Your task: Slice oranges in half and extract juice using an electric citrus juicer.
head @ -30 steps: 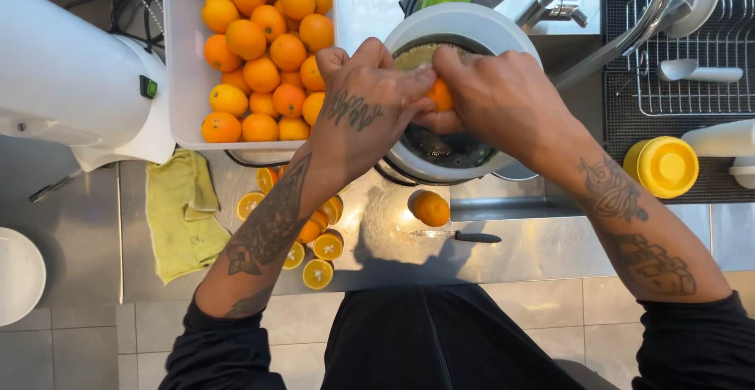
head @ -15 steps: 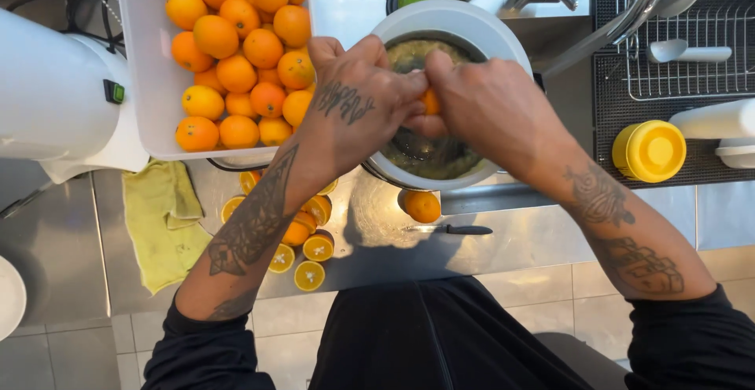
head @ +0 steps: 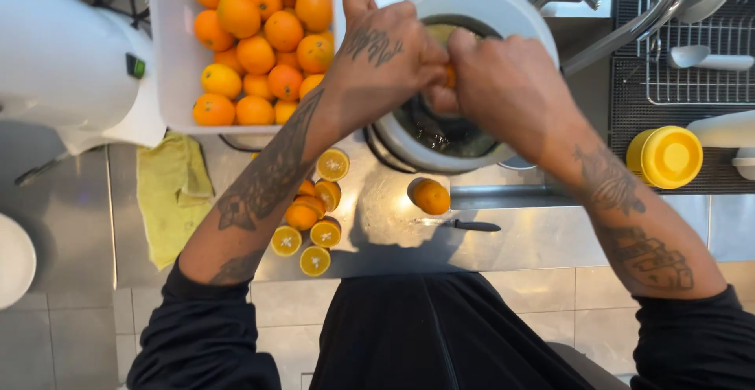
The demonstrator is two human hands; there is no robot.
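Fingers [head: 429, 64] of both hands close tight around an orange half [head: 449, 75] over the white juicer bowl [head: 503, 12]; best press straight down, centred, twisting evenly

Both hands, left hand [head: 385, 60] and right hand [head: 503, 83], meet over the juicer bowl [head: 472, 5] at upper centre. Tray of oranges [head: 177, 60]: upper left. Cloth [head: 169, 197]: below the tray. Halved oranges [head: 314, 217]: centre. Knife [head: 464, 225]: right of them. Cup [head: 664, 156]: right edge.
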